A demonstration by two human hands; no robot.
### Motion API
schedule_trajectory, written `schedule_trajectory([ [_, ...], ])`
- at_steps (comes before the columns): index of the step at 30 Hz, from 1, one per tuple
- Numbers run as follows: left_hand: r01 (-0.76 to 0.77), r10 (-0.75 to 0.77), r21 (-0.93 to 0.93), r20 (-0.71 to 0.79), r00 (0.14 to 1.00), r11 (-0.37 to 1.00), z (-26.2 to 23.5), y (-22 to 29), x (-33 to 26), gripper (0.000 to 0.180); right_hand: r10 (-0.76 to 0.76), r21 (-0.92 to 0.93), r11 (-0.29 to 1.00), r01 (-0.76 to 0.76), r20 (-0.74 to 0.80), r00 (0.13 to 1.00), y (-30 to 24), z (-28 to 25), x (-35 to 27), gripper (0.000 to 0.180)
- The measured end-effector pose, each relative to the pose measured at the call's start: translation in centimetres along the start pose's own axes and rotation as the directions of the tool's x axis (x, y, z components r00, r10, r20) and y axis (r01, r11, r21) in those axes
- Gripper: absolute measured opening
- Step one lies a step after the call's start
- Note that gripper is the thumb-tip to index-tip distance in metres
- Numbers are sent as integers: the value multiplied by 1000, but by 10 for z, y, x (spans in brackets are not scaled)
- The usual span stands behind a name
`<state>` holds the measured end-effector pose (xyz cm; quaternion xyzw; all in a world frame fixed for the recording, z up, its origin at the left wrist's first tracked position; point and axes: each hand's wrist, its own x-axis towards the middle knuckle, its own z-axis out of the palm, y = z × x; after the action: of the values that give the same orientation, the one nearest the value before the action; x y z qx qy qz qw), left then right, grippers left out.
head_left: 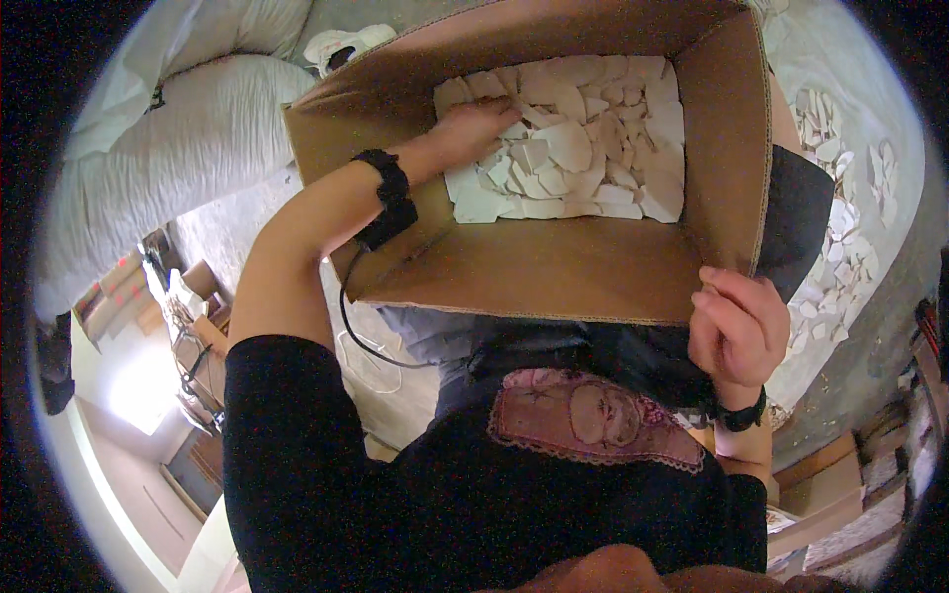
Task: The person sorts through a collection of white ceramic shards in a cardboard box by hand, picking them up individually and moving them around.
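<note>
A large brown cardboard box (pixel 534 267) stands open in front of me, its bottom covered with broken, flat white shards (pixel 568 148). My left hand (pixel 479 130) reaches down inside, at the left part of the shards. Its fingers stretch out over them, palm down, and seem to touch them; the fingertips show only roughly. At the near right corner of the box, my right hand (pixel 739 321) is closed, with thumb and fingers pinching the cardboard rim.
More white shards (pixel 840 237) lie on a pale sheet (pixel 895 128) to the right. Big white sacks (pixel 198 138) are piled at the left. A black cable (pixel 346 316) runs from my left wristband. Another cardboard box (pixel 820 484) sits at the lower right.
</note>
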<state>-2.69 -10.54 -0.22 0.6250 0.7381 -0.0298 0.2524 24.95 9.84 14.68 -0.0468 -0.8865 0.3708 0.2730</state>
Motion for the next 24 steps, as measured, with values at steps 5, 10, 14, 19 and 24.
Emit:
schedule_trajectory([
  [5,-18,16,70,29,999,997,0,6,11,38,4,10,1000,-4,14,1000,0,-1,0,30],
  [10,-5,-12,78,210,978,997,-10,0,17,34,-7,-1,1000,7,13,1000,1,0,0,31],
  [14,39,-41,-55,-38,998,998,-21,-25,12,15,-4,12,1000,4,3,1000,0,0,0,33],
  [19,-192,186,-241,-47,981,951,-60,-31,9,19,6,16,1000,-6,4,1000,2,-1,-3,34],
  [24,-50,66,-45,534,843,998,-56,-12,-9,17,83,69,994,-88,76,994,2,-5,-5,33],
])
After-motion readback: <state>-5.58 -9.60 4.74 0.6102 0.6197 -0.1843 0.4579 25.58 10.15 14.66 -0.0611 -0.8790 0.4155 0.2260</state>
